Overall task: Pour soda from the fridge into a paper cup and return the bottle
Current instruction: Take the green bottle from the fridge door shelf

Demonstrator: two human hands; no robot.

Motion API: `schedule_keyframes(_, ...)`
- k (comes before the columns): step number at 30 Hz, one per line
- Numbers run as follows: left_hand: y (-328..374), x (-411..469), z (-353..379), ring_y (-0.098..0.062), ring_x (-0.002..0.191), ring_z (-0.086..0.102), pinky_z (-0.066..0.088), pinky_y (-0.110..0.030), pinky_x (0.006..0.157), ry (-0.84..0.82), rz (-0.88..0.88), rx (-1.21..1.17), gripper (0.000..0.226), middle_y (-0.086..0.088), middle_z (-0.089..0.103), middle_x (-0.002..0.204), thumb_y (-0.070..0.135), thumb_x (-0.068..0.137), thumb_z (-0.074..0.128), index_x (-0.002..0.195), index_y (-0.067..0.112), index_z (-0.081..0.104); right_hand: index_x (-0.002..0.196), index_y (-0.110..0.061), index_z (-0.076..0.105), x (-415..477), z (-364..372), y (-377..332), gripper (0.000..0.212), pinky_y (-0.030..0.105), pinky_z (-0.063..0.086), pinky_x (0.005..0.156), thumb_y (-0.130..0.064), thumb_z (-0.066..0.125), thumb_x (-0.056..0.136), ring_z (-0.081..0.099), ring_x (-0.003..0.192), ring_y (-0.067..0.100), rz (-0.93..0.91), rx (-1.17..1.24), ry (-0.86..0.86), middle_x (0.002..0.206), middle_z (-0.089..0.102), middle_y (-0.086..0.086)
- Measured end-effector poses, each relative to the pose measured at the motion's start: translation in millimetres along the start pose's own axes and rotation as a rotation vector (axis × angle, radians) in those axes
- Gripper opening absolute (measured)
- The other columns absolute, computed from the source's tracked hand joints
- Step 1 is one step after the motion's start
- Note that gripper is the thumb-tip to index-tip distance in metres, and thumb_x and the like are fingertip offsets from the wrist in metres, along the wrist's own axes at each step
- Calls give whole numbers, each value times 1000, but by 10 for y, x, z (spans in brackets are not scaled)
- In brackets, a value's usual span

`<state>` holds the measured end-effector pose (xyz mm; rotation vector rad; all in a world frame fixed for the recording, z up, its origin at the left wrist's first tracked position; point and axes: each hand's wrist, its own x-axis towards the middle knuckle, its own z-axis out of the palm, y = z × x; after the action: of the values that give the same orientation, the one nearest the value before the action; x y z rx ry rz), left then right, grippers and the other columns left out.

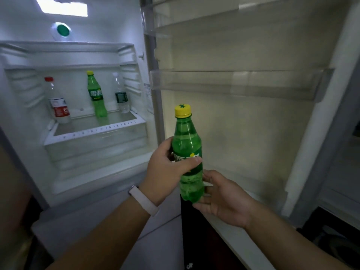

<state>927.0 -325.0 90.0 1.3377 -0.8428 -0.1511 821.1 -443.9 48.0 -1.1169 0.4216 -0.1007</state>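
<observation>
Left hand (165,168) grips the soda bottle (188,141), masking its label (192,155); relaxed right hand (224,199) touches the base.

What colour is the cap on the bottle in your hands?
Yellow cap on a green bottle, seen in the head view.

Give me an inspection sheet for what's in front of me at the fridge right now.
Surface: fridge shelf carries three standing bottles.
Job's things: green soda bottle, yellow cap on, held upright in front of the open door; paper cup not seen.
Clutter: red-capped bottle, second green bottle and dark-labelled clear bottle on the shelf.
Grippers: left hand grips the soda bottle at its label; right hand touches its lower part, fingers relaxed.
Cables: nothing seen.
Surroundings: door shelf; white wristband on the left wrist.
</observation>
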Motion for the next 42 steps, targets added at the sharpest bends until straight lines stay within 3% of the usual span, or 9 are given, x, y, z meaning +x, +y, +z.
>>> schedule_keyframes(12,541,-527,956,-14,84,71,58,-27,74,61,1,-16,39,-1,77,94,6,67,86,102,13,72,109,-13,73,-935,-695,-134,29,34,57,74,-32,62,91,71,90,26,8,42,-65,99,75,11)
schedule_keyframes(15,591,-722,1248,-15,86,71,59,-28,75,62,-7,-6,36,-2,77,95,12,65,83,99,19,73,104,-12,75,-1167,-927,-108,26,35,58,78,-30,62,91,70,98,30,18,66,-59,105,74,14)
schedule_keyframes(19,651,-922,1590,-14,84,70,57,-27,73,50,-24,-14,38,-1,76,94,1,71,83,104,14,71,118,-10,69,-1444,-1207,-47,36,41,55,93,-32,61,91,67,111,34,26,62,-42,118,70,18)
schedule_keyframes(23,717,-1037,1925,-9,79,69,56,-23,71,36,-35,-37,37,5,75,88,-5,73,80,101,17,70,120,-14,67,-1680,-1440,-44,36,35,57,79,-35,59,92,71,101,29,-2,63,-19,115,71,15)
schedule_keyframes(27,732,-1091,2176,-11,80,68,56,-25,71,5,-39,-62,38,0,75,91,-5,72,81,101,16,71,122,-14,65,-1869,-1647,-82,35,31,57,76,-34,54,96,72,95,25,-47,22,2,119,68,17)
schedule_keyframes(32,698,-1050,2369,-15,82,68,58,-31,75,-26,-81,-87,35,-6,75,94,-3,71,83,101,13,72,117,-17,67,-1926,-1868,-121,30,36,51,94,-36,54,97,68,101,20,-129,-170,94,113,73,7)
schedule_keyframes(35,659,-988,2442,-17,85,69,59,-36,80,-39,-102,-86,36,-8,75,97,-1,71,83,102,14,72,120,-23,60,-1862,-2033,-194,28,37,47,99,-37,55,96,61,109,15,-257,-486,276,123,66,3)
schedule_keyframes(38,620,-949,2494,-19,88,70,59,-37,81,-49,-122,-100,36,-8,76,99,1,70,84,101,16,73,143,-25,40,-1750,-2261,-299,56,30,40,102,-43,58,94,47,125,10,-405,-799,419,144,46,-4)
schedule_keyframes(42,588,-932,2519,-17,86,70,58,-31,76,-45,-143,-99,34,-7,76,97,0,71,84,98,17,74,157,-26,9,-1621,-2450,-492,78,23,20,109,-41,57,96,21,132,0,-559,-954,490,158,16,-7)
